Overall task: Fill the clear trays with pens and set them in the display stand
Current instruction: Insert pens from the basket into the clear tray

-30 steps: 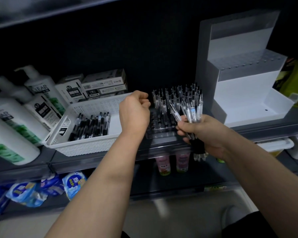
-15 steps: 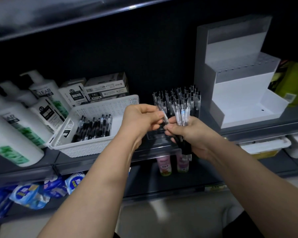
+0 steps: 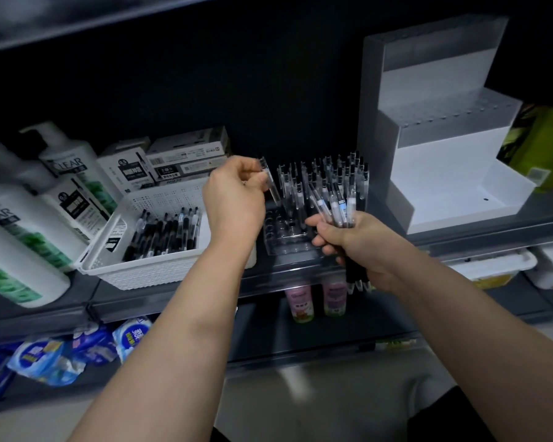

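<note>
A clear tray (image 3: 284, 247) sits on the dark shelf in the middle, its back rows holding several upright pens (image 3: 326, 177) and its front holes bare. My left hand (image 3: 233, 199) pinches a single pen (image 3: 270, 183), tilted, just above the tray's left side. To the tray's right, my right hand (image 3: 355, 244) grips a bundle of pens (image 3: 339, 208), their tips sticking out below the fist. The white stepped display stand (image 3: 444, 173) stands on the shelf at the right, with nothing on its steps.
A white perforated basket (image 3: 147, 269) with several loose pens stands left of the tray. Pen boxes (image 3: 186, 157) lie behind it and shampoo bottles (image 3: 23, 218) crowd the far left. Small bottles and blue packets fill the shelf below.
My left hand met the right hand's bundle, took one pen from it, then lifted that pen up and left over the tray. The right hand stayed with the bundle.
</note>
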